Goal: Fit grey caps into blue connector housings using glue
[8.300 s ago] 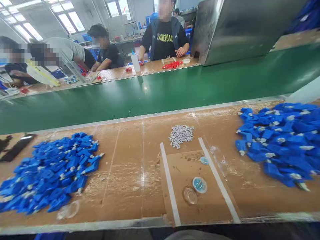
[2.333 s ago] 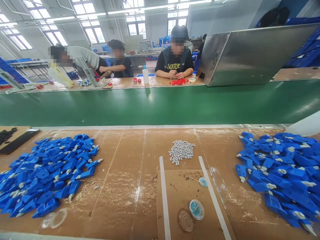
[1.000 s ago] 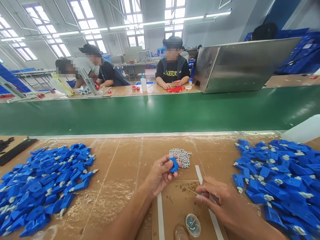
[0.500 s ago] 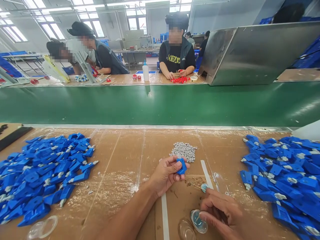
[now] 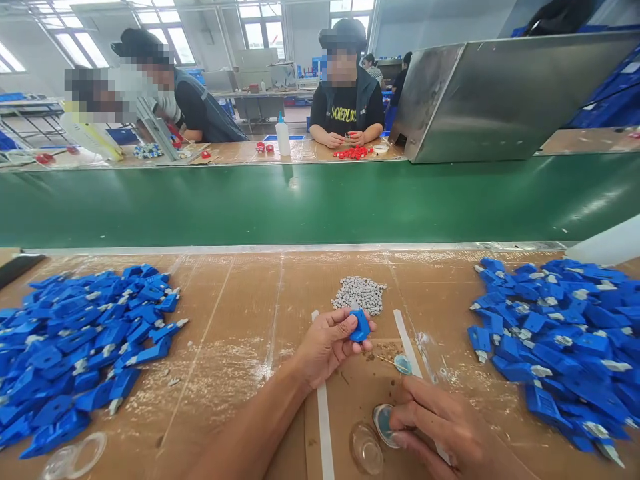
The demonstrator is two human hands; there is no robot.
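Observation:
My left hand is closed around a blue plastic part, with the thumb on its side and a pale tip at its top. My right hand is pinched at the rim of a small clear cup with blue-green stuff inside. Whatever sits between those fingertips is hidden. Beyond the right fingers lies a small blue-green blob with a thin wooden stick beside it. A clear empty-looking cup stands left of the filled one. Past my left hand is a pile of small grey pieces.
Piles of blue parts with grey tips lie at left and right. A clear lid is at lower left. Across the green belt, people sit with red parts, a white bottle and a metal hood.
My view has shifted slightly, so the table scene sits a little left and higher. The right fingers have closed in over the filled cup, and the thin stick seen there earlier is now hidden.

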